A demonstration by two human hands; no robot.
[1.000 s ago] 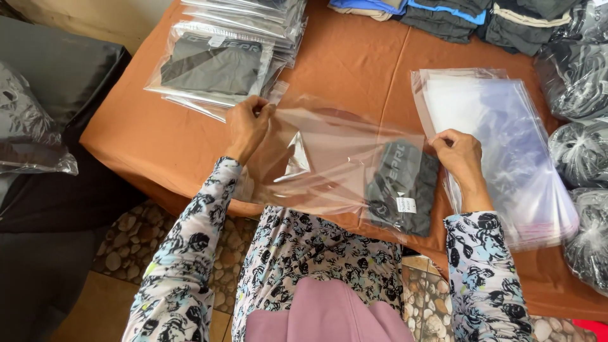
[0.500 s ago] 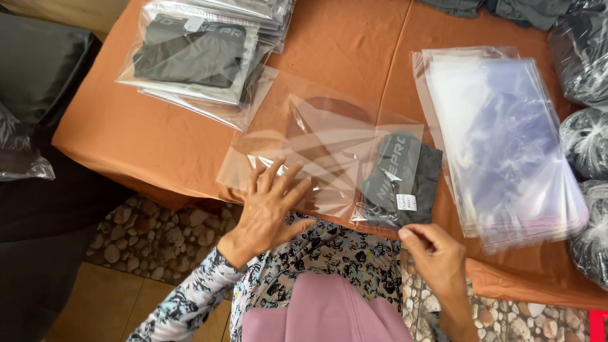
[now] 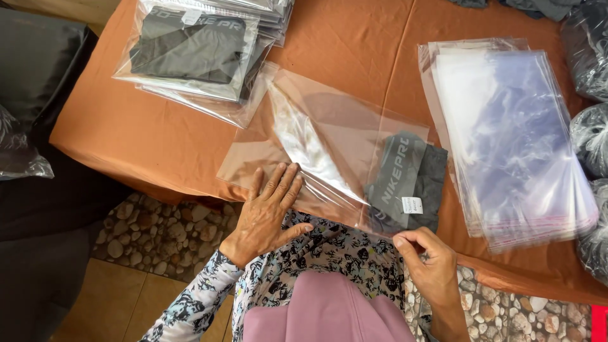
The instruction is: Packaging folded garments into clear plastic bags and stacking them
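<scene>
A clear plastic bag (image 3: 329, 139) lies on the orange-brown table (image 3: 354, 44), with a folded dark grey garment (image 3: 405, 180) partly inside its right end. My left hand (image 3: 269, 212) lies flat, fingers spread, pressing the bag's near left edge. My right hand (image 3: 427, 256) pinches the bag's near right corner, just below the garment and its small white tag (image 3: 411, 204).
A stack of bagged dark garments (image 3: 196, 50) sits at the back left. A pile of empty clear bags (image 3: 513, 133) lies at the right, with dark bundles in plastic (image 3: 592, 139) beyond it. A dark bag (image 3: 31, 82) stands left of the table over a pebble floor (image 3: 158, 228).
Both hands came down from the bag's far edge to its near edge. My left hand now flattens the bag; my right hand shifted to the near right corner.
</scene>
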